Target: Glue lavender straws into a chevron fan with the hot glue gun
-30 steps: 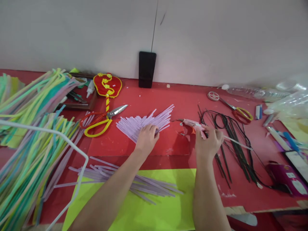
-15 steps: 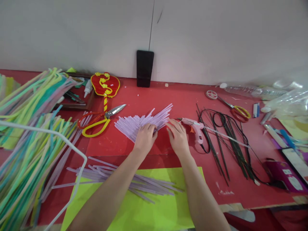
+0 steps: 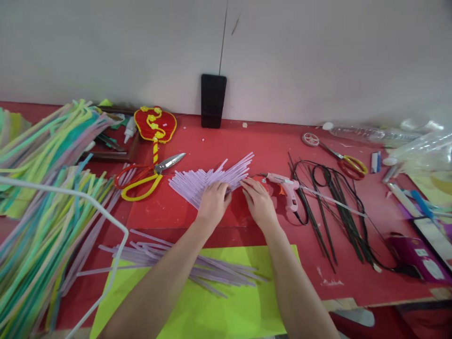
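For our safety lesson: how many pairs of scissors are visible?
2: near scissors left of the left hand, far scissors right of the pink glue gun; others may be hidden.

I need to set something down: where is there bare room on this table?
Probably best is the red tabletop between the black phone and the scissors on the right, beyond the pink glue gun. A narrower patch lies between the yellow-green sheet and the dark stems. Crowded: left, pastel pipe cleaners; middle, lilac pipe cleaners; far right, plastic bottle.

A phone leans against the wall, a red fan lying to its left and a bottle to its right.
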`<state>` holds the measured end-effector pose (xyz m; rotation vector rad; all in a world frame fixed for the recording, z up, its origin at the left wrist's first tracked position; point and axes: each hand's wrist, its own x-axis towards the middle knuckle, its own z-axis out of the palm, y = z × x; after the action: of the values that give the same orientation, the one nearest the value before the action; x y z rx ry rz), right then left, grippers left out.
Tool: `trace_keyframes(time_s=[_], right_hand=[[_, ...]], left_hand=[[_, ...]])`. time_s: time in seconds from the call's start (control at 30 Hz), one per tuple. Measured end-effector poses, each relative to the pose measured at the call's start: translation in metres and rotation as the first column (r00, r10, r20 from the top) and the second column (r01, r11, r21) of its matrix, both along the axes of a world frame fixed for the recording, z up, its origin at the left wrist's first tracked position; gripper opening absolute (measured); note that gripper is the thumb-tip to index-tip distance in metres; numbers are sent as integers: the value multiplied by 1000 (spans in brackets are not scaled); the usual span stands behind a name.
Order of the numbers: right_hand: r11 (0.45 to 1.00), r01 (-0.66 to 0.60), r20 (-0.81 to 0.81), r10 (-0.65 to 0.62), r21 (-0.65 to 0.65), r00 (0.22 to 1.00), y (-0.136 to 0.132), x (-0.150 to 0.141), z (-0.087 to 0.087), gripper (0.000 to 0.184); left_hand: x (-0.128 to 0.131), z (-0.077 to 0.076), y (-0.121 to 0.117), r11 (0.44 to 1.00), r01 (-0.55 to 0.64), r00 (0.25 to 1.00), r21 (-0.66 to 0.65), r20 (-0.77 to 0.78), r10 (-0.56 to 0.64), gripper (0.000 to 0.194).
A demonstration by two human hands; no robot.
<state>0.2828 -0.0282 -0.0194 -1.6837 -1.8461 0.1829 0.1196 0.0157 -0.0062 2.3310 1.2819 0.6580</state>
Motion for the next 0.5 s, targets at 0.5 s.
trace_keyframes(time_s=[0.5], right_hand=[[996,89,-72,-88,6,994,1,-8,-1,34]], left_hand=[[0,1,1,1000,-6,1000,-10,-4,6,9]])
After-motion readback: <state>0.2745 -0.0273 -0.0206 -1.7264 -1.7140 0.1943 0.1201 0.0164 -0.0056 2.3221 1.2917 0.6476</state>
